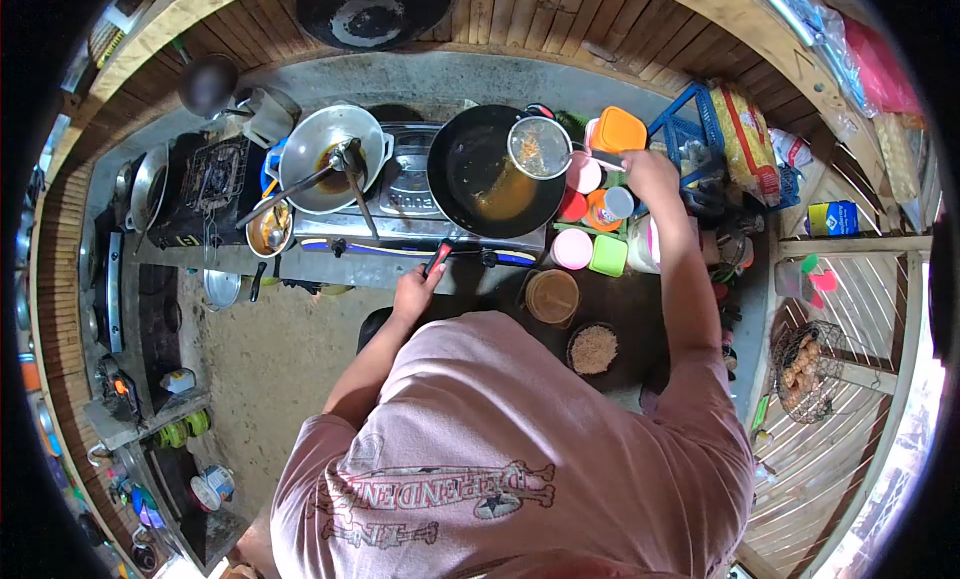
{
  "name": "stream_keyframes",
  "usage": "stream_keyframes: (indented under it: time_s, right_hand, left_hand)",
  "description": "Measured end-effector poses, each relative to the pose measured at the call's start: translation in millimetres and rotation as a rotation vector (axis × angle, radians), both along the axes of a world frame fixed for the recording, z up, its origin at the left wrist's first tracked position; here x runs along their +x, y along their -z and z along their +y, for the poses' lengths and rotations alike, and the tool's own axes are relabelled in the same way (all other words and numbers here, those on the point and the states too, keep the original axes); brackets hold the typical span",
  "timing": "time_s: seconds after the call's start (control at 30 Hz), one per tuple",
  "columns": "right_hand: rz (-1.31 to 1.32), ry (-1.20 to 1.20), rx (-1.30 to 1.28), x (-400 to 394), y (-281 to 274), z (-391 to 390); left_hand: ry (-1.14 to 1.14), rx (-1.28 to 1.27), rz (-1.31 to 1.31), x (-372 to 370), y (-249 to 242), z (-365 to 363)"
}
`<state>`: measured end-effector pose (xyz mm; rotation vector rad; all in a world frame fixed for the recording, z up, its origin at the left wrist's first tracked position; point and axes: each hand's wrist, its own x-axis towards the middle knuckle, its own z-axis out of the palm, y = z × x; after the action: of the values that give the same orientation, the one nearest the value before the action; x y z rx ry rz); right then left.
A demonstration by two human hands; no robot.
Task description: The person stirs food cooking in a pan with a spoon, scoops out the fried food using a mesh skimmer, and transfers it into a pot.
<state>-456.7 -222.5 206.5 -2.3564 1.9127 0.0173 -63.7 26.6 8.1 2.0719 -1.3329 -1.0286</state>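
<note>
My right hand (652, 177) is closed on the handle of a round mesh strainer (539, 147), which is held over the right side of a black wok (465, 169). Small brownish bits lie in the strainer's mesh. Brown liquid pools in the lower right of the wok, which sits on the gas stove (410, 194). Closed round the wok's red and black handle is my left hand (414, 293), in front of the stove. Left of the wok stands a silver pot (290, 164) with dark liquid and long utensils in it.
Lidded jars, one with an orange lid (618, 130), crowd the counter on the right beside a blue basket (672, 129). A bowl of pale crumbs (594, 349) and a lidded tub (552, 297) stand nearer. At left are a small bowl (270, 228) and a charred grill (212, 174).
</note>
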Motion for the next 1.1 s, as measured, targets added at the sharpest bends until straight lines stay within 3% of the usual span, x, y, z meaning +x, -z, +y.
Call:
stream_keyframes:
  time_s: [0.27,0.5,0.6,0.7,0.83,0.9,0.97,1.0,1.1]
  right_hand:
    - [0.337,-0.373,-0.221,28.8,-15.5,-31.2]
    - [0.386,-0.461,-0.199,29.0,7.3,-37.3]
    - [0.344,-0.369,-0.040,20.9,23.5,-27.6]
    - [0.009,-0.171,0.157,9.2,55.5,-7.5]
    - [-0.525,0.059,0.524,-24.6,174.8,-9.9]
    - [-0.433,0.091,0.549,-7.3,149.9,9.2]
    - [-0.885,0.353,0.671,0.7,141.0,21.3]
    - [-0.885,0.394,0.682,0.1,140.8,18.3]
    - [-0.926,0.274,0.616,-20.0,140.7,0.9]
  left_hand:
    - [0.010,0.032,-0.037,-1.4,-13.2,-1.4]
    - [0.025,0.000,-0.044,1.5,-10.8,-1.9]
    - [0.020,-0.027,-0.047,-3.1,-19.4,-2.5]
    - [0.008,-0.025,-0.024,-4.5,-15.8,-3.3]
    - [0.002,-0.024,-0.066,-3.7,-11.6,-3.8]
    - [0.005,0.019,-0.042,-2.7,-11.3,-4.0]
    - [0.009,0.012,-0.045,-0.6,-7.2,-3.3]
    - [0.015,0.006,-0.048,0.7,-4.9,-4.0]
    - [0.008,-0.018,-0.012,2.5,-0.1,-2.4]
